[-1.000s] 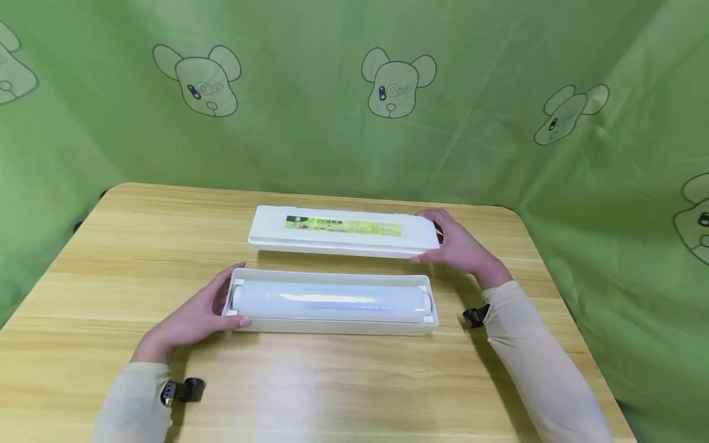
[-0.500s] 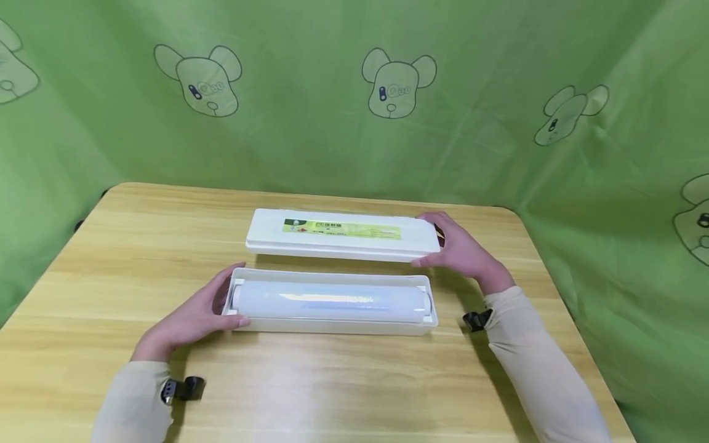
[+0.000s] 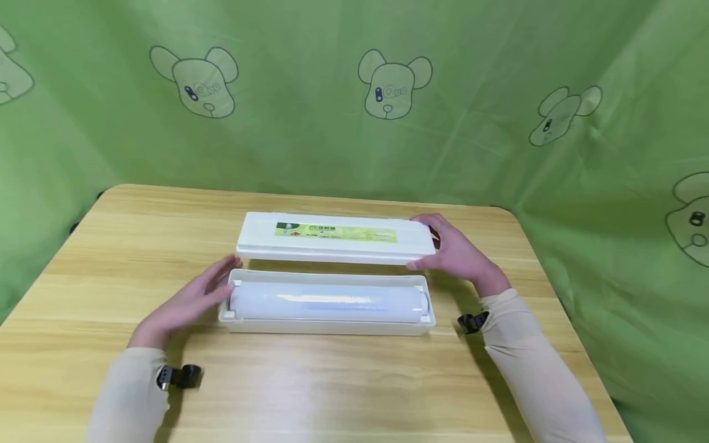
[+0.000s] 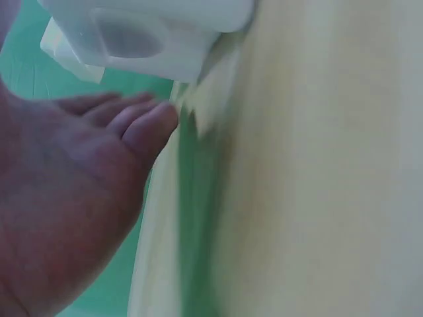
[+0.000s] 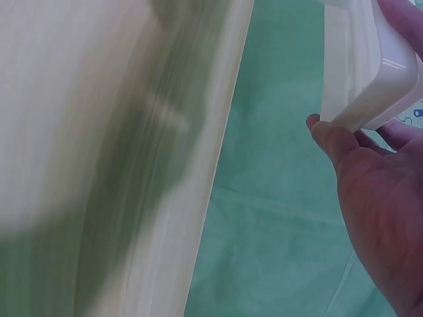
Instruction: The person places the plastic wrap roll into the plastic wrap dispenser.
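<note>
A long white box lies on the table, with a roll of plastic wrap inside it. Behind and above it, my right hand grips the right end of the white lid, which carries a yellow-green label. The right wrist view shows the lid raised over the table, thumb at its rim and fingers on the far side. My left hand is at the box's left end, fingers loosely extended, thumb overlapping the corner; in the left wrist view the hand holds nothing.
The wooden table extends around the box, its far edge close behind the lid. A green curtain printed with bear heads hangs behind and to the sides. Both wrists wear small black cameras.
My left hand has let go of the box's left end, its thumb lifting from the front rim to the left corner. The lid has shifted slightly left and toward the box in my right hand.
</note>
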The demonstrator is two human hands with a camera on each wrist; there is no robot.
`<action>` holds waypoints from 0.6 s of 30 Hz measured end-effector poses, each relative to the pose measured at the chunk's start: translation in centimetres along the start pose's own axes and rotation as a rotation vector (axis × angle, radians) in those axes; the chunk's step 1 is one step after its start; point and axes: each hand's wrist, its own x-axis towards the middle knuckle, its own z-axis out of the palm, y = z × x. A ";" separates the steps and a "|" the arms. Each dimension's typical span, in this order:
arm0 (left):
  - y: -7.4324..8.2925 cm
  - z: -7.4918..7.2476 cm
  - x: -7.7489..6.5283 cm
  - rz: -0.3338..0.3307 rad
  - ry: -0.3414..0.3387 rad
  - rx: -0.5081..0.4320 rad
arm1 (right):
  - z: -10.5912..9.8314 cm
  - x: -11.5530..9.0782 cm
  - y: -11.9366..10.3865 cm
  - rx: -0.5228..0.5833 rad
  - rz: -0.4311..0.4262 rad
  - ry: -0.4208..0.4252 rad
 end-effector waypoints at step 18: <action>3.8 0.3 5.2 -0.028 0.151 -0.102 | 0.9 -1.0 -3.0 0.053 0.022 -0.001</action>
